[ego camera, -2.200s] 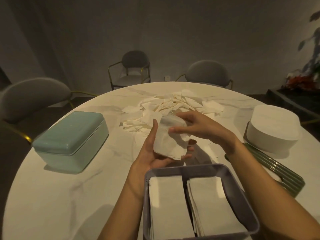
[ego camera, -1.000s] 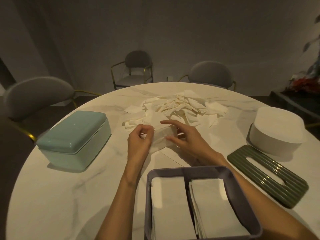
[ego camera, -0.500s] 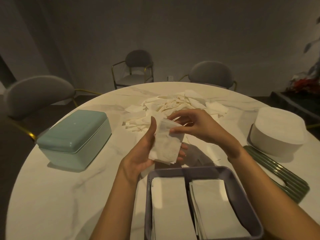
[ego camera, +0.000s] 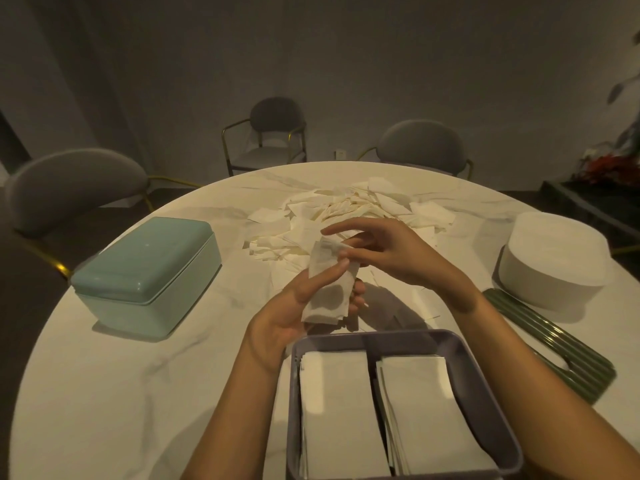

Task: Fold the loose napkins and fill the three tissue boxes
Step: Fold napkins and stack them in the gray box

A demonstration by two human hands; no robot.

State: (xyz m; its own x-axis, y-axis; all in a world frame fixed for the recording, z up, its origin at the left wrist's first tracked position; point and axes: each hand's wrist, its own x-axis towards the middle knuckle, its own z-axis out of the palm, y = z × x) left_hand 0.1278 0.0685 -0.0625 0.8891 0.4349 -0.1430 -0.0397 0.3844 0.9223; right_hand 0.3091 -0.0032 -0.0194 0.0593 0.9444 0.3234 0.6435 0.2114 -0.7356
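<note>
While the left hand curls its thumb and fingers round a folded napkin above the desk, the right hand pinches the napkin's top edge with its fingertips. Loose napkins lie heaped just beyond. The purple box nearest holds two stacks; a closed teal box sits left, a white box right beside a green lid.

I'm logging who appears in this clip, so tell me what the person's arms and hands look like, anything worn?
Both forearms are bare, with no sleeves in view. The left hand and right hand show no gloves, rings, watch or bracelets.
</note>
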